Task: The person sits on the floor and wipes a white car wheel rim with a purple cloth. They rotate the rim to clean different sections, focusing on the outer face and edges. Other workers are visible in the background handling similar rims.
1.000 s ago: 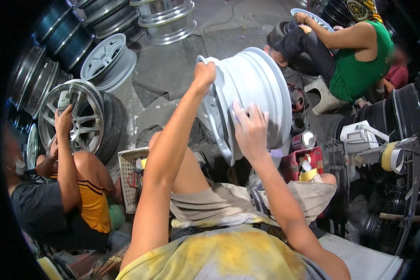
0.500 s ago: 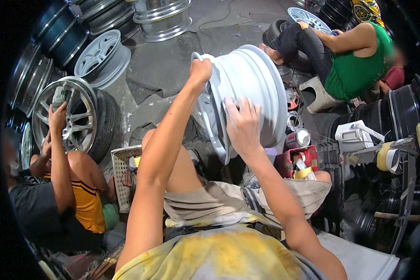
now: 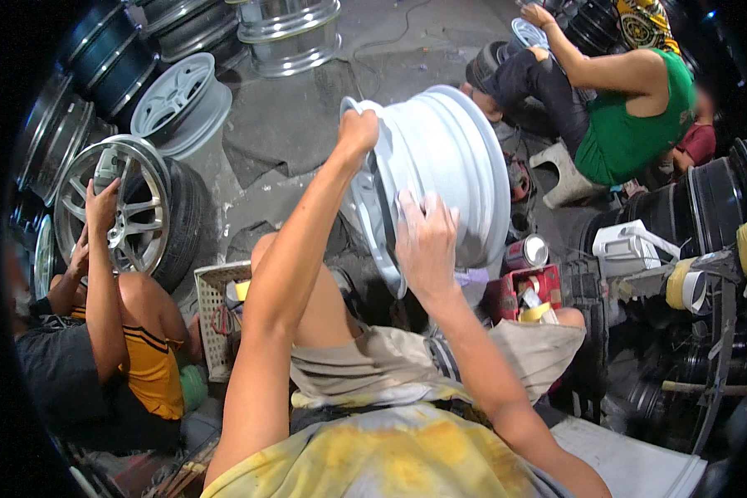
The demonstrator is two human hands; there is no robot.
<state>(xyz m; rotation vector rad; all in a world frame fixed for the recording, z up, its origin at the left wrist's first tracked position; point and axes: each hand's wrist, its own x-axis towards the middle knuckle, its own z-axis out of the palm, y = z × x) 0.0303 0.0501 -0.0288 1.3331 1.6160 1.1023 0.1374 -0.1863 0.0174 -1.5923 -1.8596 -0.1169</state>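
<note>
A pale grey-white car wheel rim (image 3: 448, 158) is held tilted on its side in front of me, above my knees. My left hand (image 3: 358, 133) is closed round the edge of its outer lip at the upper left. Against the near side of the barrel rests my right hand (image 3: 427, 245), its fingers bent and whitened with dust. Whatever lies under those fingertips is too small and too covered to name. The lower part of the rim's spoked face shows in shadow to the left of my right hand.
A cream plastic basket (image 3: 216, 332) stands by my left knee, a red crate (image 3: 539, 286) with tape by my right. At left a person holds a grey tool (image 3: 108, 168) at a silver wheel (image 3: 133, 207). A person in a green top (image 3: 639, 124) sits at upper right.
My right hand has slid slightly down and left on the barrel, its fingers now more bent. The left grip holds. At upper right, the person in green has raised an arm.
</note>
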